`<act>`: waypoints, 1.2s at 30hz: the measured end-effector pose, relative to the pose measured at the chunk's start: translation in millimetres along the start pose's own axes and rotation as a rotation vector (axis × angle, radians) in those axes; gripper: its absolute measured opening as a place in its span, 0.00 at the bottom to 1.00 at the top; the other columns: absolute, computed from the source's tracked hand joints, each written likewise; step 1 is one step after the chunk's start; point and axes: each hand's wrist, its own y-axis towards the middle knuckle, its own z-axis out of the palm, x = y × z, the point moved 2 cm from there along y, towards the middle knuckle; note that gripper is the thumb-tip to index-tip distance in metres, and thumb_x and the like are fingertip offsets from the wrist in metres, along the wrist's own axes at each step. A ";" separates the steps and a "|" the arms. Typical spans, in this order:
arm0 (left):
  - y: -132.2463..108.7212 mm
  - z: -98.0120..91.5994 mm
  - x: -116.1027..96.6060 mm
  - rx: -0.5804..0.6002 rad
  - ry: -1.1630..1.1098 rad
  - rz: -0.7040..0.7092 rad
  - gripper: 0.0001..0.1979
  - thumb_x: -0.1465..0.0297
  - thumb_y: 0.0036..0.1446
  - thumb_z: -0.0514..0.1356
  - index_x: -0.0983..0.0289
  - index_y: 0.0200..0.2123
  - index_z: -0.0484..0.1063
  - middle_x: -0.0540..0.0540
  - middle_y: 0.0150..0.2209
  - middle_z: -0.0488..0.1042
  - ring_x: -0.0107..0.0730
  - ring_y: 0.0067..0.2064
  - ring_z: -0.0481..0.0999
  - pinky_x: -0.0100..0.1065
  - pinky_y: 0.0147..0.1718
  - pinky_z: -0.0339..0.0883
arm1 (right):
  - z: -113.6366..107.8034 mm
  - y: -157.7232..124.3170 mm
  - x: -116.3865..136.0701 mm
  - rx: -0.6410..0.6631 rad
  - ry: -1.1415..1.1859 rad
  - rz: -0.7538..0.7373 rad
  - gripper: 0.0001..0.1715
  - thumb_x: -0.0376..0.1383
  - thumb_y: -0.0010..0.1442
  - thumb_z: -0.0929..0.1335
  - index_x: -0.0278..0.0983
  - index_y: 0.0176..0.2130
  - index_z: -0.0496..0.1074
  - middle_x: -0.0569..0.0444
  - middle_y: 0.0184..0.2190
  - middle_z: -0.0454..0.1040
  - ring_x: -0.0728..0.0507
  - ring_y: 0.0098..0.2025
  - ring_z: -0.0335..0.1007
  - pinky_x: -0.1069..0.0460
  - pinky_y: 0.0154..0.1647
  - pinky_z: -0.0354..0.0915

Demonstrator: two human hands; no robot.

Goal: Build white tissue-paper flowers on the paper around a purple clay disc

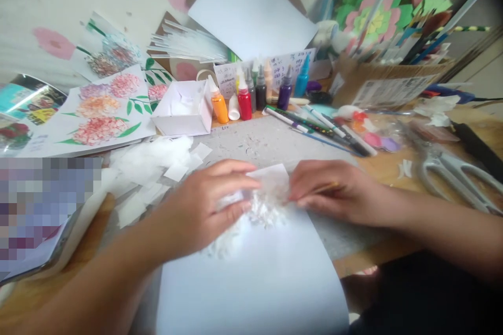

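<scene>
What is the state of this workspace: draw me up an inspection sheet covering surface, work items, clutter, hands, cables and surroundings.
Surface: grey mat, specked, on a wooden table.
Work items: large white sheet bearing a crumpled white cluster; a small paper square shows between the hands.
Clutter: white paper scraps to the left, coloured squeeze bottles behind, pens and scissors to the right.
Left hand: fingertips by the square and cluster; grip too blurred to tell.
Right hand: pinches a thin stick; tip blurred.
Cables: nothing seen.
Surroundings: flower picture at back left; cardboard box of brushes at back right.
</scene>
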 end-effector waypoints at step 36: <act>8.1 11.2 15.0 -0.024 0.103 -0.092 0.21 0.80 0.53 0.50 0.59 0.40 0.79 0.51 0.42 0.79 0.34 0.46 0.75 0.37 0.49 0.67 | -14.4 -58.2 58.4 -0.009 -0.082 0.530 0.19 0.44 0.66 0.62 0.36 0.29 0.68 0.53 0.25 0.71 0.48 0.27 0.68 0.53 0.27 0.65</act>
